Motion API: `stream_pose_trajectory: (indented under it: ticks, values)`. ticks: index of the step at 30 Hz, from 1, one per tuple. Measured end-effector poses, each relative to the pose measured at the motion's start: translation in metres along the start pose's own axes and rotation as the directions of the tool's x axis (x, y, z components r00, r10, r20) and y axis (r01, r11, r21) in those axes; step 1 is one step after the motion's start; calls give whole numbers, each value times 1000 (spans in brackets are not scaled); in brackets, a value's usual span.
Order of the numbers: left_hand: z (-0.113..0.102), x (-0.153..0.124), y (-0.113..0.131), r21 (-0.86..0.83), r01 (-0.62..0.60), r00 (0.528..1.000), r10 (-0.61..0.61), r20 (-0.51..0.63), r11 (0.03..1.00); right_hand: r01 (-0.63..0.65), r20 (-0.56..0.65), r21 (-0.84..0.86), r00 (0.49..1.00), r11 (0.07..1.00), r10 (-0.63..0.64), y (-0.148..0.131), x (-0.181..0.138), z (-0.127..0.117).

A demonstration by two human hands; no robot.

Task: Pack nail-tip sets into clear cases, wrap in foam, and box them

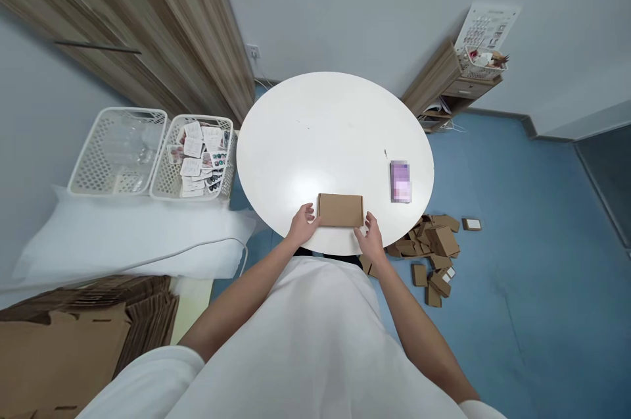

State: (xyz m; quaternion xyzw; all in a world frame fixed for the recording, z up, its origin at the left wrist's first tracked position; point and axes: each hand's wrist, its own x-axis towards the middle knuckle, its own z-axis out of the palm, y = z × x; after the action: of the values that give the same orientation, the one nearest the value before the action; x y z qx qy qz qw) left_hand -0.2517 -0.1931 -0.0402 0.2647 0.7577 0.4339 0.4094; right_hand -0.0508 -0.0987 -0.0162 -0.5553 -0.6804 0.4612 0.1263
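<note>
A closed brown cardboard box point(340, 210) lies flat near the front edge of the white oval table point(325, 123). My left hand point(304, 224) is at the box's left end, its fingers apart and loosely curled, with the thumb by the near left corner. At the opposite end, my right hand point(371, 235) has its fingers spread and its thumb by the near right corner. Neither hand is wrapped round the box; whether the thumbs touch it I cannot tell. To the right on the table lies a purple rectangular item point(401, 181), blurred by pixelation.
Left of the table are a white basket of printed cards point(165, 185) and another basket with clear plastic items point(79, 175). Flat cardboard point(64, 360) is stacked at lower left. Several small boxes point(441, 241) are heaped on the blue floor at right. A wooden cabinet point(434, 73) stands behind.
</note>
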Motion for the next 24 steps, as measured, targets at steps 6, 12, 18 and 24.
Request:
stream_pose_trajectory:
  ticks: [6,12,18,24]
  values:
    - [-1,2,8,-115,95,995,-95,5,989,-160,-3,-7,987,987,160,-14,13,-16]
    - [-2,-5,25,-286,152,984,-117,134,946,-165,78,66,984,984,160,-22,29,-8]
    - [-2,-2,26,-260,118,986,-82,144,958,-164,73,159,985,974,154,-10,21,13]
    - [10,4,14,-142,111,993,-116,-27,984,-230,189,218,963,948,190,2,10,4]
